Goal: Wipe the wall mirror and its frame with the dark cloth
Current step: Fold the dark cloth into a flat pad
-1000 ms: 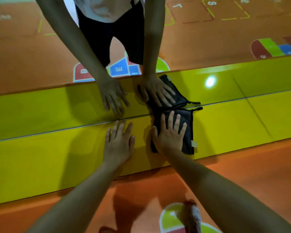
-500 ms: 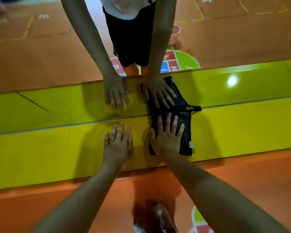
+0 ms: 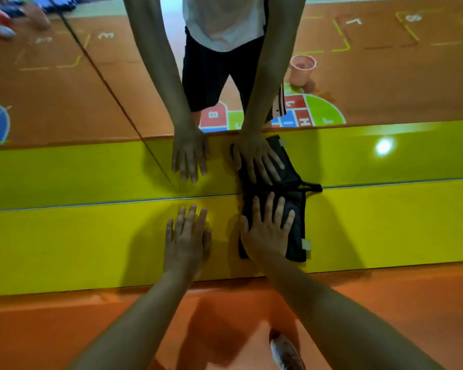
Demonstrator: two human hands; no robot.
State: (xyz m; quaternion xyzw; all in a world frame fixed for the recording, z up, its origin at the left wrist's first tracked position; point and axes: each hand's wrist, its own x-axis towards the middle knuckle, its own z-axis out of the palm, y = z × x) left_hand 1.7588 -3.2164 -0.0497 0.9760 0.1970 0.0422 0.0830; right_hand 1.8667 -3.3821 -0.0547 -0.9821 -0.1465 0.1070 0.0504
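The dark cloth [image 3: 296,236] lies flat on the yellow frame [image 3: 78,244] below the wall mirror [image 3: 64,89], its top edge at the glass. My right hand [image 3: 267,231] presses on it with straight, spread fingers. To its left my left hand [image 3: 187,239] rests flat on the bare yellow frame, fingers straight. The mirror shows both arms, the cloth and the yellow strip reflected above the seam.
Orange floor [image 3: 398,303] runs below the frame, with my foot [image 3: 286,353] near the bottom edge. In the mirror's reflection stand a small pink bucket [image 3: 302,70] and coloured floor markings [image 3: 313,113]. A dark vertical seam [image 3: 110,89] crosses the glass at the left.
Both hands and the cloth have slid to the left along the yellow frame; the seam in the glass and the reflected floor markings have shifted right. The hands stay flat.
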